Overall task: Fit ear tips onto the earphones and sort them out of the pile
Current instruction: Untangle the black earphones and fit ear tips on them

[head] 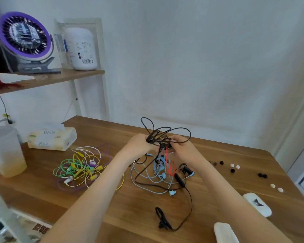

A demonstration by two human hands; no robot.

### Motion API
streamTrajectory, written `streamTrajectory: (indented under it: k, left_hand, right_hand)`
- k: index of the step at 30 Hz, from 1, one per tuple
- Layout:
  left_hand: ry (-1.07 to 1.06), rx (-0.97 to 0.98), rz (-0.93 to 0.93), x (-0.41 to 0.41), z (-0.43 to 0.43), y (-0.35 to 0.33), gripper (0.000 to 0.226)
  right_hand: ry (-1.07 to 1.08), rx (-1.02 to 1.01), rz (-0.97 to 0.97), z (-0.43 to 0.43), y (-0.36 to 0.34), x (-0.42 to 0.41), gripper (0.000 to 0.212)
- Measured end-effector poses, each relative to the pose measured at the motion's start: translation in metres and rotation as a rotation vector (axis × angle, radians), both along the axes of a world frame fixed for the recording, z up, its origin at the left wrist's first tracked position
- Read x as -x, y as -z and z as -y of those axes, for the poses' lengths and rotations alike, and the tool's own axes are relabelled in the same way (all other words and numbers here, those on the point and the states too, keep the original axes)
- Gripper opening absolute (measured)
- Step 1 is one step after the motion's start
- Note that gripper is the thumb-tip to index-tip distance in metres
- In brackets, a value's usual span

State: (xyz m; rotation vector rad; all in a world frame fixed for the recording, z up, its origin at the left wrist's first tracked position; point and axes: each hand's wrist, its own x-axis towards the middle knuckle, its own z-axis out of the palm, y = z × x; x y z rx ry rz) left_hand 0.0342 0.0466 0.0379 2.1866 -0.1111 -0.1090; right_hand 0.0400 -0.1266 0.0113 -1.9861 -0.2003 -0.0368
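Observation:
Above the middle of the wooden table (112,204), my left hand (139,143) grips a bunch of looped black earphone cable (162,133). My right hand (180,145) pinches the same black cable close beside it. The cable hangs down into a tangled pile of light blue, red and black earphones (161,174). A second pile of yellow, green, white and purple earphones (81,168) lies to the left. Loose black and white ear tips (232,168) are scattered on the right side of the table.
A tissue pack (51,138) and a plastic cup (6,152) stand at the left. Two white cases (257,204) lie near the right front edge. A shelf (47,78) at the back left carries a purple fan and a white jar.

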Motion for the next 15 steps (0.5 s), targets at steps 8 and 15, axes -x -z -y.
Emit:
streamTrajectory:
  k: [8,15]
  left_hand:
    - [-0.040,0.248,-0.107,0.006,0.005,-0.011,0.020]
    - [-0.062,0.229,-0.067,0.003,0.009,-0.005,0.024]
  right_hand:
    - [0.100,0.108,0.028,0.007,-0.002,0.000,0.019]
    - [0.009,0.037,-0.048,0.011,-0.004,0.000,0.021]
